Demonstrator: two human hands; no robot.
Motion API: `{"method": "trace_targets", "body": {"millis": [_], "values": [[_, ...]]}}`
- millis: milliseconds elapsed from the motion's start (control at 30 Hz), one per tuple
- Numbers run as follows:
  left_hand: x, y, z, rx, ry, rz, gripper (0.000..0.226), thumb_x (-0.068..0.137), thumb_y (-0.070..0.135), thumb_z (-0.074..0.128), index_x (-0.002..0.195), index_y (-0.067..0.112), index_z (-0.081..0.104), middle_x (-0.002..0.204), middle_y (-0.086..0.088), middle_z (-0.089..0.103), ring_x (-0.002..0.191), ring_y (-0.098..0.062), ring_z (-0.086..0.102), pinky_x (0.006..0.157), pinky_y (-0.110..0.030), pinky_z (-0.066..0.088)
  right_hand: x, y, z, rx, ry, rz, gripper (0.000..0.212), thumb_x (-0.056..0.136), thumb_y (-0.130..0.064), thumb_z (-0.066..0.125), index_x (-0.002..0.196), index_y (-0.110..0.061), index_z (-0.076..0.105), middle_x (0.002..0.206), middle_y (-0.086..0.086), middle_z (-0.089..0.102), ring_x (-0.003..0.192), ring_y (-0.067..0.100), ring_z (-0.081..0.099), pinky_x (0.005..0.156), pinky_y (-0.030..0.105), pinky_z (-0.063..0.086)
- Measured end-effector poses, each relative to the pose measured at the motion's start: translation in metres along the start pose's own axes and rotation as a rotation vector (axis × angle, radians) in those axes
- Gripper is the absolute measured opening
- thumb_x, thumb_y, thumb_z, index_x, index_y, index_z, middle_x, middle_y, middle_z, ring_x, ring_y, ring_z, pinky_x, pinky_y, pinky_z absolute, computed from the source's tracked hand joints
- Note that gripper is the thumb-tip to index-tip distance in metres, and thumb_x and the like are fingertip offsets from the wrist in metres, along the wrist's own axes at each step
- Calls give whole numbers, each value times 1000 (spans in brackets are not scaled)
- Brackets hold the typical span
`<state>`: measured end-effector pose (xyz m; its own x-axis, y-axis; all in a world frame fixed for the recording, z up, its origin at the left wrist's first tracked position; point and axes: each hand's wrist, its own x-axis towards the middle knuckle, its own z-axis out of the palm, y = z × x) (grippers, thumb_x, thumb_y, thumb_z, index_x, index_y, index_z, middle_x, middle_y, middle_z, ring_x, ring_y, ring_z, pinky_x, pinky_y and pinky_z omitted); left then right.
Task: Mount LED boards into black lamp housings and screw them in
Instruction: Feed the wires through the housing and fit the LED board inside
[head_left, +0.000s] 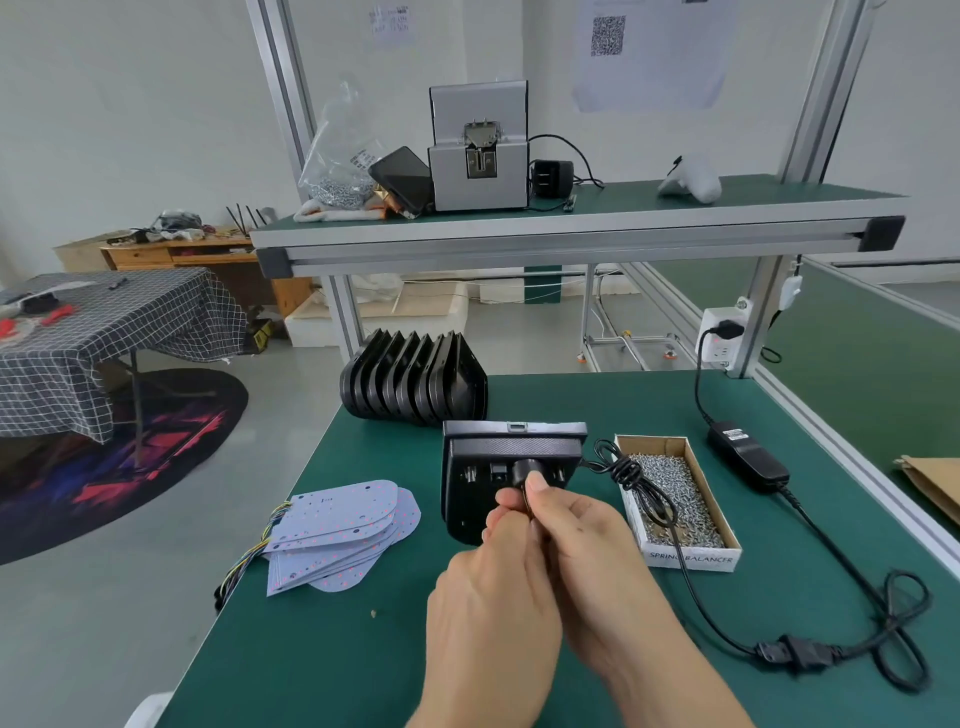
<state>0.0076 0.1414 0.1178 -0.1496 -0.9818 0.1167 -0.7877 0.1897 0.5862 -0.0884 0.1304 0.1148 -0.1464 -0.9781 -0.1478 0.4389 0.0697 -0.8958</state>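
A black lamp housing (470, 470) lies on the green bench just beyond my hands. My right hand (587, 545) grips a black corded screwdriver (525, 472), whose round end shows above my thumb. My left hand (493, 592) is pressed against the right one, its fingertips pinching the tool's lower part, which is hidden. A fanned stack of white LED boards (340, 530) with coloured wires lies to the left. Several more black housings (415, 382) stand on edge behind. A cardboard box of screws (675, 499) sits to the right.
The tool's cable (631, 475) coils over the screw box and runs to a black power adapter (748, 460) and a looped mains lead (883, 639) on the right. An upper shelf (571, 228) carries a grey screw feeder (480, 156).
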Motion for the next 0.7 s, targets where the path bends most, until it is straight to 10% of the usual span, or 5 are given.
{"method": "trace_targets", "body": {"millis": [700], "values": [[0,6,7,-86,21,-3,22,106,40,30,104,28,48,84,-2,65,86,-30,64,74,-41,49,-1,-6,9,130,93,-6,36,102,-29,64,79,-3,71,74,16,66,61,21,63,55,26,54]]}}
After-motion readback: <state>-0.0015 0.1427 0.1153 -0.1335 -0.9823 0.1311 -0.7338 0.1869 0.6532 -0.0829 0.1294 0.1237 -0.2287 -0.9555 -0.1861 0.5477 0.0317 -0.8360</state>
